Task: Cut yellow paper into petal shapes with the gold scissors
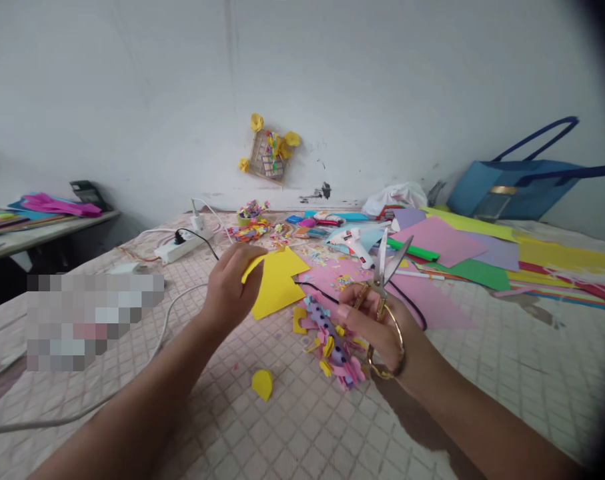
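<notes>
Cutting seems in hand: the left hand (235, 283) grips a yellow sheet (276, 290) over the tabletop (282, 437); the right hand (381, 330) holds scissors (380, 287), blades parted, which must next meet the sheet.

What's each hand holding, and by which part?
Right hand: scissors, by the gold handles, blades open. Left hand: at the yellow paper; fingertips are partly hidden, so a grip can't be told.
</notes>
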The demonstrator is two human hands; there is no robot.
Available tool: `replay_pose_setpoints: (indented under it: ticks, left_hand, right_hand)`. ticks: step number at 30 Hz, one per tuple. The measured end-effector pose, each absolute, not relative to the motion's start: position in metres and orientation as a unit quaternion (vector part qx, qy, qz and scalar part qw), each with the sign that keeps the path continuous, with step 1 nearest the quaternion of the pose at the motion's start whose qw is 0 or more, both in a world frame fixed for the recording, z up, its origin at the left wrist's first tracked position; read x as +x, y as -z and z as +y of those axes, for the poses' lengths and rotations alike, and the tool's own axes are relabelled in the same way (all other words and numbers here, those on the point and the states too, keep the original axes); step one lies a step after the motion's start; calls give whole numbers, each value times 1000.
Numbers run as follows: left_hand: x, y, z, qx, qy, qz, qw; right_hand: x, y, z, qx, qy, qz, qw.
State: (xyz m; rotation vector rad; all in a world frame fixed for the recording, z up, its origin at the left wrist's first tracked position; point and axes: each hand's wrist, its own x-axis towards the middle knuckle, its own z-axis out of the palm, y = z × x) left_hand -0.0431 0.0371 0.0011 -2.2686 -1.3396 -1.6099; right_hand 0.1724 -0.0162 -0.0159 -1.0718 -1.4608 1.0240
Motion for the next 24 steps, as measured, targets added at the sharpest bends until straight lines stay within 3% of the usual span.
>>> replay_pose_setpoints:
  ticks: [4, 9, 13, 18, 24]
  left_hand:
    - [-56, 1, 55, -739, 434, -514, 24]
    - [-26, -4, 31, -794, 346, -500, -29]
    - [8, -21, 35, -864, 182, -468, -25]
    - [36, -42, 115, -822, 194, -535, 27]
    - [28, -42, 191, -766, 161, -622, 11]
  right_hand:
    - [174, 16, -15, -449, -434, -582, 521]
    - [181, 17, -3, -456, -389, -586, 545]
    - [186, 14, 2, -469, -358, -574, 568]
    - [187, 12, -1, -481, -315, -585, 572]
    - [189, 14, 2, -493, -288, -599, 562]
